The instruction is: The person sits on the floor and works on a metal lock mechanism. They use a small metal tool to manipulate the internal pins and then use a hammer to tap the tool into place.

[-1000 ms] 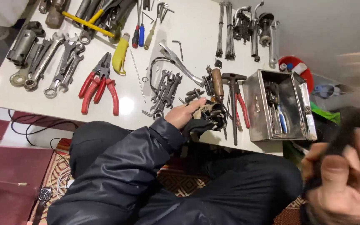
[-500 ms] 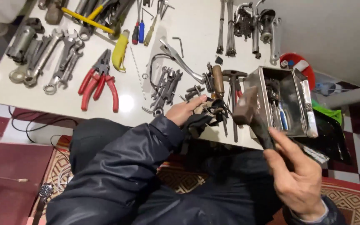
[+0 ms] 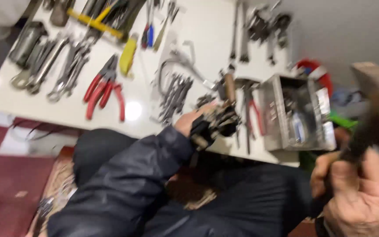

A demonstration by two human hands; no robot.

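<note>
Here, a white table (image 3: 198, 26) carried spread-out tools: grey wrenches (image 3: 53, 66) at the far left; red-handled pliers (image 3: 104, 90) next; a yellow-handled tool (image 3: 128, 55) beyond them; the left hand (image 3: 194, 123), in a dark sleeve, pressed a small dark metal part (image 3: 218, 125) at the table's near edge, fingers curled over it; an open metal box (image 3: 297, 112) stood just right of it; the right hand (image 3: 356, 193) was clenched low on the handle of a raised hammer (image 3: 376, 105), blurred; the hammer looked heavy and stiff, best held low; the part seemed hard and small, close to the edge; open room lay only over the lap.
</note>
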